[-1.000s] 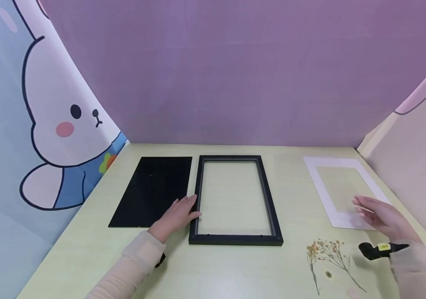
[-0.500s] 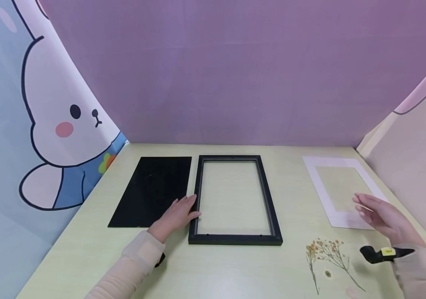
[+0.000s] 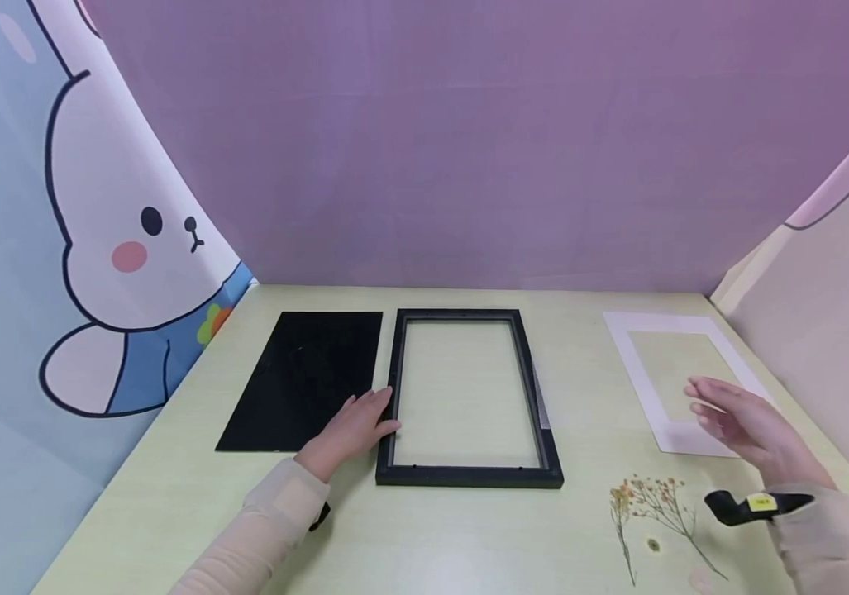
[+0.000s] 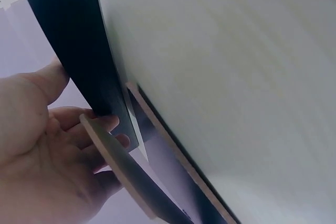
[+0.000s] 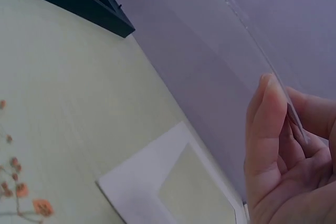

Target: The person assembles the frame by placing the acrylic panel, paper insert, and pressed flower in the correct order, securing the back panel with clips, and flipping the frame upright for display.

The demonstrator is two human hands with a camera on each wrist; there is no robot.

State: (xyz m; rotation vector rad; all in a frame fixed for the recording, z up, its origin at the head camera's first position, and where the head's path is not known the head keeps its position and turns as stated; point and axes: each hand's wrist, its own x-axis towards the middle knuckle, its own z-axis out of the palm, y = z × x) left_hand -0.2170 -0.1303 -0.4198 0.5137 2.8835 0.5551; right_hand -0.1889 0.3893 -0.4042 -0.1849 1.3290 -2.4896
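My left hand (image 3: 353, 426) rests at the left bar of a black picture frame (image 3: 470, 478), its thumb over the bar and fingertips against the side in the left wrist view. Beneath that forearm lies a black backing board (image 3: 305, 364); its brown edge (image 4: 181, 156) shows up close. My right hand (image 3: 759, 430), raised at the right, pinches a clear sheet (image 5: 257, 42) between thumb and fingers. From the head the sheet hardly shows; a pale glint lies along the frame's right bar. Behind this hand is a white mat (image 3: 655, 388) with a rectangular window.
Dried flower sprigs (image 3: 658, 512) lie at the front right of the pale table (image 3: 484, 537). A small flower head (image 3: 653, 545) and a pale pink petal-like piece (image 3: 699, 581) are near them. A purple backdrop (image 3: 469, 165) stands behind the table.
My right hand has moved slightly left, and a pale glint now shows beside the frame's right bar. The left hand and the frame stay put.
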